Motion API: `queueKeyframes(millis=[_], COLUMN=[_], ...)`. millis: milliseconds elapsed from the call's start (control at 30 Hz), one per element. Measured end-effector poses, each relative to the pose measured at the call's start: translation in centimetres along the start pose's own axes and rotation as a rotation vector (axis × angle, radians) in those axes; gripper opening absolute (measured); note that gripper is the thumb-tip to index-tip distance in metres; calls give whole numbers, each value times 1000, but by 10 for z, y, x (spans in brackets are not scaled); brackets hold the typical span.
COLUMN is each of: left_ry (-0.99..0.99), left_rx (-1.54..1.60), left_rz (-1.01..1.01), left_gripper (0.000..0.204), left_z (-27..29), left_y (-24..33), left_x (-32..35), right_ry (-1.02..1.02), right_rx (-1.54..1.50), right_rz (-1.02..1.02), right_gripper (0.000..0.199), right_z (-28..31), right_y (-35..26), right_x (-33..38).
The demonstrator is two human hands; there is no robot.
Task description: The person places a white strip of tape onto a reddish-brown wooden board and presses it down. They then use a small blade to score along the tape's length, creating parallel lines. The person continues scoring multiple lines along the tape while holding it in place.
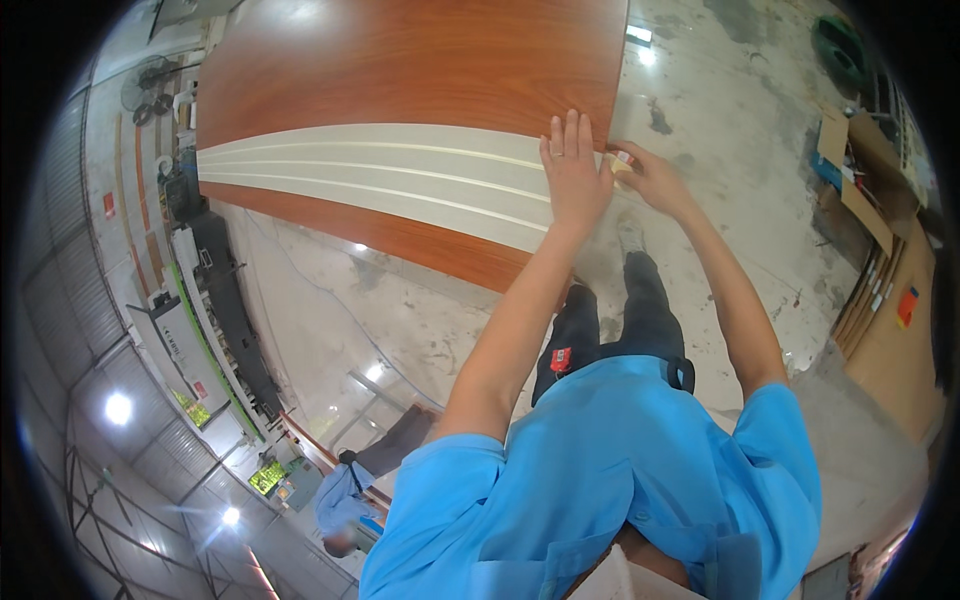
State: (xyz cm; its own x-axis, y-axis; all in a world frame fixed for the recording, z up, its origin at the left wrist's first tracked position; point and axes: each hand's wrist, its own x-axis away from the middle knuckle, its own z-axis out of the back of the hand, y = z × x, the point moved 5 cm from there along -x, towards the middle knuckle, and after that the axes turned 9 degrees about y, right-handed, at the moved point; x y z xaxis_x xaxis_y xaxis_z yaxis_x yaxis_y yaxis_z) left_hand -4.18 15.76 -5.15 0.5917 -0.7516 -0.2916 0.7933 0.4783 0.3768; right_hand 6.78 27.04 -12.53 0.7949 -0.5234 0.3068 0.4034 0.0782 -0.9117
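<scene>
9 o'clock: pale machine (pixel 163 335) bearing dark lettering. 11 o'clock: wood-grain panel (pixel 400 85) with pale striped band; the left hand (pixel 578 180) lies flat on it, fingers extended. At its right edge, the right hand (pixel 645 178) grips a small red-and-white-marked piece (pixel 622 159). Concrete floor (pixel 730 150) spreads at 2 o'clock.

Stained concrete floor (pixel 735 150) around me, cardboard sheets (pixel 905 385) leaning to my right.
On my left I see a wire-caged fan (pixel 148 88), a long green-trimmed machine (pixel 170 345), a blue-shirted co-worker (pixel 345 495) and bright ceiling lamps (pixel 118 408).
</scene>
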Motion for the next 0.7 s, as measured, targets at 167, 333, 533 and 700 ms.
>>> queueKeyframes(millis=[167,333,533,700], left_ry=[-10,-13,-78,-96], left_rx=[-25,-71,-90,-54], left_rz=[15,16,80,96], left_gripper=[80,80,80,80], left_z=[2,1,4,6], left_y=[0,3,4,2], left_x=[-2,-2,-1,-2], right_ry=[49,-23,42,-4], right_rx=[-64,-83,12,-56], right_rz=[-26,-63,-69,-212], right_gripper=[43,36,31,31], right_z=[-2,6,2,-3], right_y=[0,-10,-22,-24], right_x=[-9,-15,-4,-6])
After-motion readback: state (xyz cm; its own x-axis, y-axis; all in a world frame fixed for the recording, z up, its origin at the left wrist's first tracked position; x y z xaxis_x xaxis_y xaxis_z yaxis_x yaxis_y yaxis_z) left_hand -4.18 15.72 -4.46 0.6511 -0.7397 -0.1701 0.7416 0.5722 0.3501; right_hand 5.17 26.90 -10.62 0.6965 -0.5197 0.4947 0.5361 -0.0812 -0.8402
